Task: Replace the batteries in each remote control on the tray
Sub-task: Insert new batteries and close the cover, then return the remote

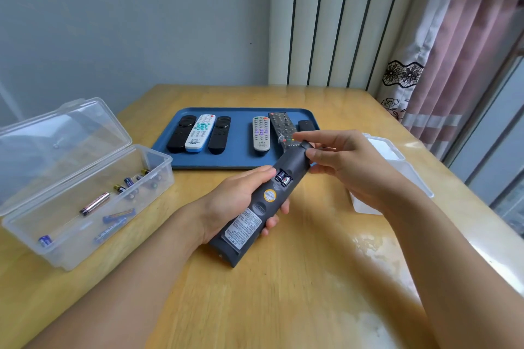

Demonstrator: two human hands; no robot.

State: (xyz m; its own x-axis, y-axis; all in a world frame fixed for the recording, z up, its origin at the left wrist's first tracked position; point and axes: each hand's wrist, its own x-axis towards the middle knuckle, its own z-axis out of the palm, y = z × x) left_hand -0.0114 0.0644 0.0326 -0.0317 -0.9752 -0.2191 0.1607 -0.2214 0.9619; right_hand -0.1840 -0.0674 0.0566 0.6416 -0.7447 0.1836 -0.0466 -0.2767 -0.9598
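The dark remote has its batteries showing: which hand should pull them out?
Probably the right hand: it only touches the dark remote at its far end, while the left hand grips the body, steadying it beside the batteries.

The white label (pixel 243 224) on the dark remote (pixel 256 207) is illegible.

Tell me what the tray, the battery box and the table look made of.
Tray: likely matte blue plastic, with a moulded rounded rim. Battery box: clear glossy plastic; the batteries show through its wall. Table: wood or wood-look laminate, with visible grain and a glossy sheen.
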